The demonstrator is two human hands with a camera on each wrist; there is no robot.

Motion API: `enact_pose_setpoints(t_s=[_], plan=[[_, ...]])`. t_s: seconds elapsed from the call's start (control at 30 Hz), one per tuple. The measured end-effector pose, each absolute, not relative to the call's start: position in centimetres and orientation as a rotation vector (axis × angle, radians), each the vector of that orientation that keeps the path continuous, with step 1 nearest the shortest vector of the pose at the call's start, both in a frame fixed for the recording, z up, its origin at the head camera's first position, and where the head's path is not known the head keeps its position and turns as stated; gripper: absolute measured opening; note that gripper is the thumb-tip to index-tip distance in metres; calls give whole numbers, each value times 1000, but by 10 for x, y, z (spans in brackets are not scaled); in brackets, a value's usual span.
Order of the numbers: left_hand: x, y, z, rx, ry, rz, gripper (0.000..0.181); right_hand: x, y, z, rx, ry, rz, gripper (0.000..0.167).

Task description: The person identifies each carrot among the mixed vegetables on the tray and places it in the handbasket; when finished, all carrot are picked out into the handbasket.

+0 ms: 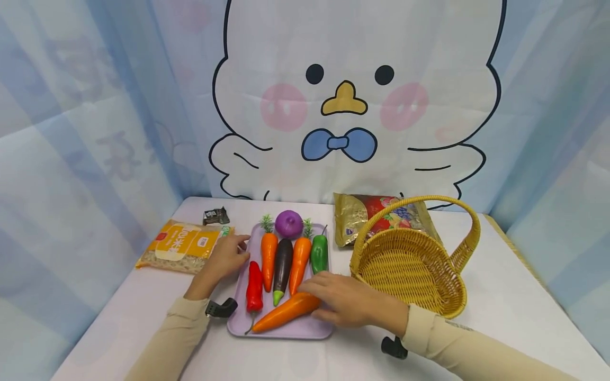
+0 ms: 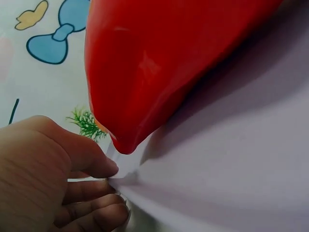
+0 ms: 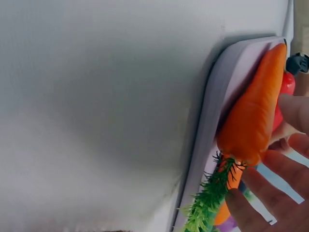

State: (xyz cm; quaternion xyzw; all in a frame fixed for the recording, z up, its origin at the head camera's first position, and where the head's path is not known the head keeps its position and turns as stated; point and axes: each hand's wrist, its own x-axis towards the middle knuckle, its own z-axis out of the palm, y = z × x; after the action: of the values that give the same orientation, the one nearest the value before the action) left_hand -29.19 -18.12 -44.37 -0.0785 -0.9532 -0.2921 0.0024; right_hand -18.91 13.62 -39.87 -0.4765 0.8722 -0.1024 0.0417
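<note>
My left hand [image 1: 225,260] is at the left edge of the lilac tray [image 1: 316,332]; in the left wrist view its thumb and fingers [image 2: 87,193] pinch the rim beside a red pepper [image 2: 140,63]. On the tray's near side a large orange carrot [image 1: 284,313] lies slantwise, its leafy end by my right hand [image 1: 350,301]. The right wrist view shows that hand's fingers [image 3: 277,193] spread and slightly bent beside the carrot [image 3: 253,111] and its green leaves [image 3: 207,200]. Whether they touch it is unclear.
The tray also bears a purple onion [image 1: 288,224], a dark eggplant [image 1: 283,264], a green pepper [image 1: 319,254] and smaller carrots. A yellow wicker basket [image 1: 410,270] stands at right before a gold bag [image 1: 350,217]. Behind the left hand are a grain bag [image 1: 178,246] and small black packet [image 1: 216,216].
</note>
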Motion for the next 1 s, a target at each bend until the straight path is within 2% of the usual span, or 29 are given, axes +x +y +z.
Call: enact_pose_setpoints(t_s=[0.2, 0.57, 1.0], plan=[[-293, -184, -448, -266, -2986, -902, 44, -189, 133, -402, -1473, 2651, -292, 48], [-286, -178, -459, -251, -2878, -923, 47, -188, 122, -405, -1417, 2648, -125, 55], [-284, -180, -468, -196, -2790, -1028, 47, -188, 118, -412, -1486, 2644, -12, 52]])
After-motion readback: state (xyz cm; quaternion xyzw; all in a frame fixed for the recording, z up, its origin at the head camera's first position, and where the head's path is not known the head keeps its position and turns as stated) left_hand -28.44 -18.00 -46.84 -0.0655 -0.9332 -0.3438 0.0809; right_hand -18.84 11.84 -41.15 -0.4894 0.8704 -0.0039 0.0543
